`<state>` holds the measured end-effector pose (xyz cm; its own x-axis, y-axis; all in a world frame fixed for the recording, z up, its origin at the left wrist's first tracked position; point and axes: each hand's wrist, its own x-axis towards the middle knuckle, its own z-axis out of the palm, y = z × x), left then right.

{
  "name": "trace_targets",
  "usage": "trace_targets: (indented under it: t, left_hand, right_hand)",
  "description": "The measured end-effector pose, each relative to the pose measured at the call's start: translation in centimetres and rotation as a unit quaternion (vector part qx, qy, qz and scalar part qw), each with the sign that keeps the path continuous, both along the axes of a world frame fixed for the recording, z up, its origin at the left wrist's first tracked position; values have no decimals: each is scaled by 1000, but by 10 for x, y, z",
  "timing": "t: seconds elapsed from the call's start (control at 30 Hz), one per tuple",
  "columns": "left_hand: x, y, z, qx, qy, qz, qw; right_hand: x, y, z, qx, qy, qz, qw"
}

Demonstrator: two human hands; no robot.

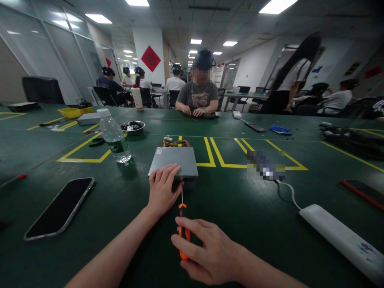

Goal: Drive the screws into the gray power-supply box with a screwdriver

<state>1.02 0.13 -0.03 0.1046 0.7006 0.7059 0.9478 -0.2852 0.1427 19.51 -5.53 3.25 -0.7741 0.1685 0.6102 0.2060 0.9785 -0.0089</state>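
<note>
A grey metal computer power supply (172, 158) lies on the green table in front of me, its bundle of coloured cables (177, 143) at the far side. My left hand (163, 186) grips its near left part, fingers over the top and thumb down at the front face. In my right hand (207, 248) is an orange and black screwdriver (183, 232), held by the handle between thumb and fingers. The screwdriver's shaft points away from me, and its tip meets the near face of the power supply beside my left thumb.
To the left stand a water bottle (115, 140) and a metal bowl (133, 127) of small dark parts; a phone (61, 208) lies nearer. A white power strip (342, 236) lies at right. Across the table sits a person (198, 94) with both hands on a dark object.
</note>
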Motion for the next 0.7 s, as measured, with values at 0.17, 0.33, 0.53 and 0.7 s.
trace_targets:
  t: [0.17,0.33,0.53,0.7]
  left_hand:
    - [0,1,0,2,2,1,1000]
    - [0,1,0,3,2,3,1000]
    - [0,1,-1,2,1,0,1000]
    - [0,0,0,-1,2,2,1000]
  right_hand:
    - [2,1,-4,29,23,5,999]
    - [-1,1,-10,9,32,-2,999]
    - [-1,-2,-2,9,-36,-14,999]
    - [0,2,-8,38,47,-4,998]
